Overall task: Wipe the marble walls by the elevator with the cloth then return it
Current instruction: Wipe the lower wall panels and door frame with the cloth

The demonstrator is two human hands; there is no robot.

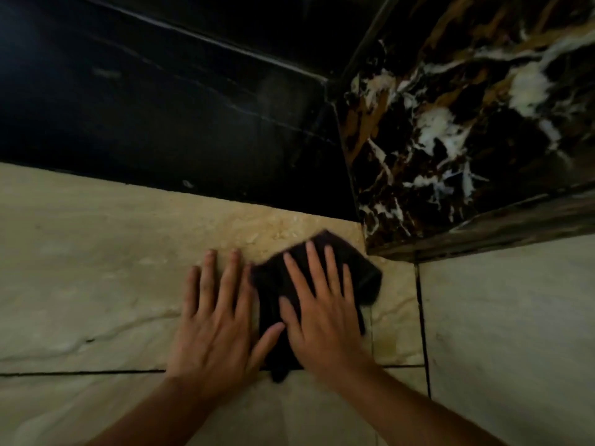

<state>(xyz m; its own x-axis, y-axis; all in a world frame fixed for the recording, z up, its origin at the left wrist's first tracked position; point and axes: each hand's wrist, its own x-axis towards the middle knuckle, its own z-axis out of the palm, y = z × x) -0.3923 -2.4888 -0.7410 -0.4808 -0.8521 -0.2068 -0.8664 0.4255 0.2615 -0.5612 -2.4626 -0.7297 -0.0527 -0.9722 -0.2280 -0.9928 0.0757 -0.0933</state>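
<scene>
Two bare forearms are seen from above, reaching forward onto a pale beige marble surface (96, 268). The right hand (325, 320) is laid palm down on a dark cloth (360, 272), with the fingers straight and spread. Its grip is wide and not closed around anything, so the cloth is only pressed beneath the flat palm. The cloth is bunched and slightly blurred. It is shown jutting past the fingertips toward the upper right, along the little-finger side, and as a narrow tail below the heel of the hand. The left hand (212, 323) is set flat on the bare marble just beside the cloth, fingers straight and a little apart. Its grip is likewise wide and nothing is held. Its thumb is stretched toward the right hand and is laid over the cloth's left edge. Small glistening patches (283, 233) are visible on the marble just beyond the cloth. A glossy black panel (161, 107) is met by the beige marble farther ahead. At the upper right a black marble block veined with white and gold (467, 123) is seen, its lower corner near the cloth. A dark vertical seam (421, 317) is found to the right of the cloth, and a dark horizontal seam (80, 372) at the left wrist
</scene>
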